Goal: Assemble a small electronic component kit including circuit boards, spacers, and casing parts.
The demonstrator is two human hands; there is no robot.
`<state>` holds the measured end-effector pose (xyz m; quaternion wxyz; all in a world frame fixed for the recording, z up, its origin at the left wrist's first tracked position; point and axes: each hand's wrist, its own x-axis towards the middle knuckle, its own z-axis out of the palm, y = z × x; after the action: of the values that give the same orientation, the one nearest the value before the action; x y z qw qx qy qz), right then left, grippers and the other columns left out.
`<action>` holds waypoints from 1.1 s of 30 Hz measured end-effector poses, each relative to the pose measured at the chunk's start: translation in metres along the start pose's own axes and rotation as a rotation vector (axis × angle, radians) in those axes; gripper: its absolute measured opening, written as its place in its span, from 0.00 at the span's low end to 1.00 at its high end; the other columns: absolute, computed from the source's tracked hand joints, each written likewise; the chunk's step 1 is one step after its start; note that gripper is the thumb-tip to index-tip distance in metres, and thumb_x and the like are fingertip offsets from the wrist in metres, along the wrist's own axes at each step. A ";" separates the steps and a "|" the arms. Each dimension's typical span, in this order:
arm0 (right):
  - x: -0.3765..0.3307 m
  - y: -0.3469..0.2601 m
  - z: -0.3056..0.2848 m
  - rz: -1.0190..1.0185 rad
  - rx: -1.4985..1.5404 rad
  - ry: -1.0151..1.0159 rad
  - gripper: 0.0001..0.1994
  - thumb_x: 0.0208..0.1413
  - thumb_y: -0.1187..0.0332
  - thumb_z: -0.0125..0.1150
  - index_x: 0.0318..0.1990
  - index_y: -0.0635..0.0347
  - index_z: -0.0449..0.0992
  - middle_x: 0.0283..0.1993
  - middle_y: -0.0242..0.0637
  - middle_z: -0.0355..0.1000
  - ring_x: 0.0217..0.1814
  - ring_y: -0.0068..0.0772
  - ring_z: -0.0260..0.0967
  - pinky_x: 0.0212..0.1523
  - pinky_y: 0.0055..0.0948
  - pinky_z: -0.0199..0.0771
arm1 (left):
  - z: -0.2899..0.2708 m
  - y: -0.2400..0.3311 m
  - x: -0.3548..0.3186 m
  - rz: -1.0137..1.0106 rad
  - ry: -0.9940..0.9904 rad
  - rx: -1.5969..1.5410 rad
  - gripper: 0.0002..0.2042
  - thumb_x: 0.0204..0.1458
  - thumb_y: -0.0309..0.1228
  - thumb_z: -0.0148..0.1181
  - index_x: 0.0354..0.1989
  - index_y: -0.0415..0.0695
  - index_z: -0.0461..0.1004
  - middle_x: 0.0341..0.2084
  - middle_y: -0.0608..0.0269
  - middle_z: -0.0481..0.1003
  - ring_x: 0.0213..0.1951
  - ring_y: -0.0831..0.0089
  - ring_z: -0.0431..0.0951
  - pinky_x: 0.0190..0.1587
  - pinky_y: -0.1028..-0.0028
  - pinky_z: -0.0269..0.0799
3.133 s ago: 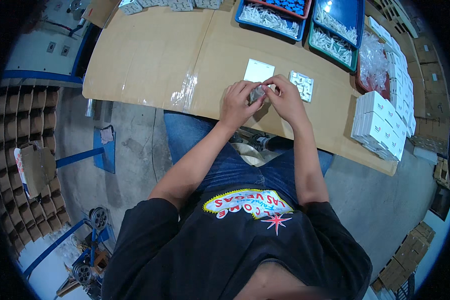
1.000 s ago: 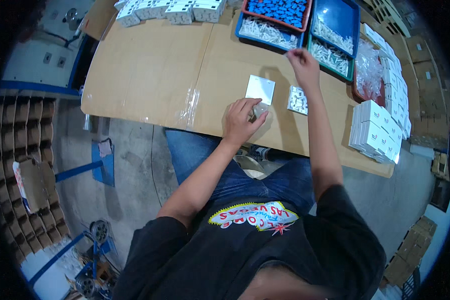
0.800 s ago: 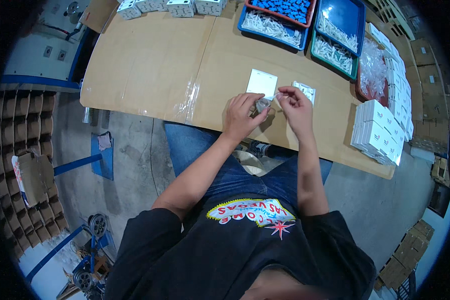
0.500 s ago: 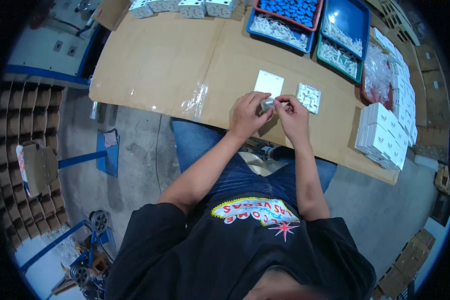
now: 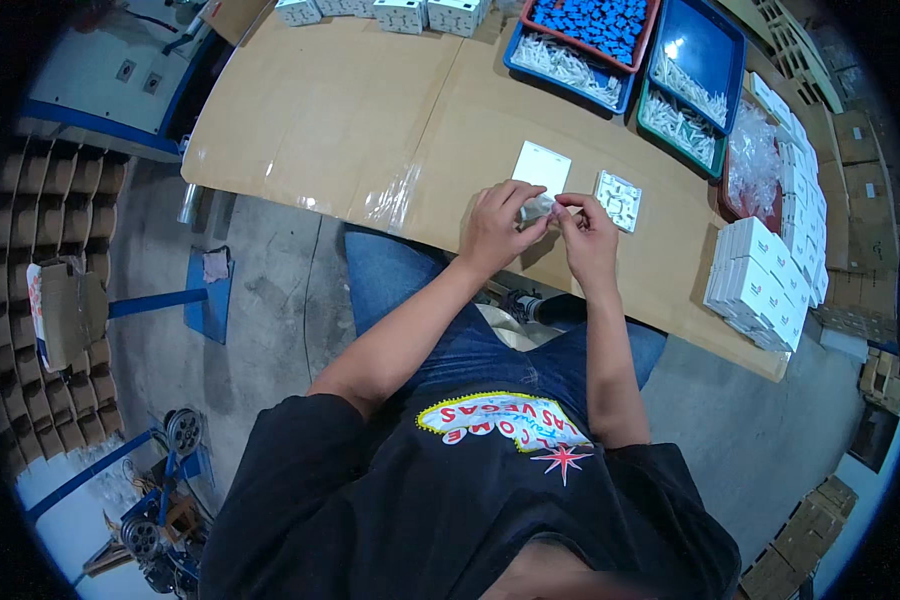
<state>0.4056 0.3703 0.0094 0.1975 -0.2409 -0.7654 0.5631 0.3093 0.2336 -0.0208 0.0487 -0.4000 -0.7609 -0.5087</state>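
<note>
Between my hands is a small, whitish, shiny packet (image 5: 537, 208), mostly covered by fingers; its contents are too small to make out. My left hand (image 5: 498, 228) pinches it from the left with bent fingers. From the other side, my right hand (image 5: 589, 240) closes thumb and fingertips on its edge. Just beyond them lies a flat white square plate (image 5: 543, 168). To the right of that, close to my right hand, rests a white square plastic frame (image 5: 618, 201) with moulded openings.
Far right on the cardboard-covered table (image 5: 310, 120) stand a red tray of blue pieces (image 5: 592, 28), a blue tray of white pieces (image 5: 562, 68) and a green tray (image 5: 682, 130). Clear plastic bags (image 5: 754, 150) lie beside stacked white boxes (image 5: 757, 285). White blocks (image 5: 400, 14) line the far edge.
My hands stay together near the plate, with only slight finger movement around the packet. The whole view has shifted a little; the plate and frame lie as before.
</note>
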 end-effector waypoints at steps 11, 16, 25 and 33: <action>0.005 0.012 0.002 -0.118 -0.032 -0.036 0.06 0.64 0.72 0.63 0.41 0.68 0.80 0.47 0.36 0.77 0.42 0.25 0.76 0.42 0.24 0.74 | 0.001 -0.001 0.001 -0.002 0.003 -0.014 0.20 0.47 0.31 0.71 0.50 0.47 0.79 0.44 0.61 0.78 0.47 0.59 0.78 0.50 0.63 0.70; 0.007 0.007 0.002 -0.172 -0.124 -0.104 0.10 0.67 0.69 0.59 0.44 0.68 0.81 0.55 0.42 0.75 0.50 0.35 0.76 0.47 0.30 0.76 | 0.003 -0.004 0.001 0.009 -0.002 0.002 0.20 0.46 0.31 0.71 0.50 0.47 0.79 0.43 0.61 0.78 0.47 0.59 0.78 0.50 0.63 0.70; 0.008 0.012 0.006 -0.056 -0.007 -0.186 0.16 0.70 0.63 0.56 0.44 0.70 0.81 0.55 0.46 0.74 0.48 0.40 0.75 0.48 0.35 0.76 | 0.005 -0.003 0.000 0.019 -0.023 0.023 0.18 0.48 0.32 0.70 0.49 0.46 0.78 0.42 0.61 0.77 0.47 0.60 0.78 0.49 0.62 0.69; 0.004 -0.006 0.006 -0.077 -0.157 -0.187 0.17 0.71 0.61 0.54 0.44 0.71 0.80 0.54 0.47 0.74 0.49 0.41 0.76 0.46 0.35 0.77 | 0.005 -0.006 -0.002 0.027 -0.028 0.035 0.18 0.47 0.31 0.71 0.48 0.45 0.78 0.43 0.60 0.78 0.47 0.58 0.78 0.49 0.61 0.70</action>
<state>0.3978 0.3668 0.0132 0.1272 -0.1725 -0.8309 0.5134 0.3083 0.2359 -0.0281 0.0520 -0.4162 -0.7649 -0.4889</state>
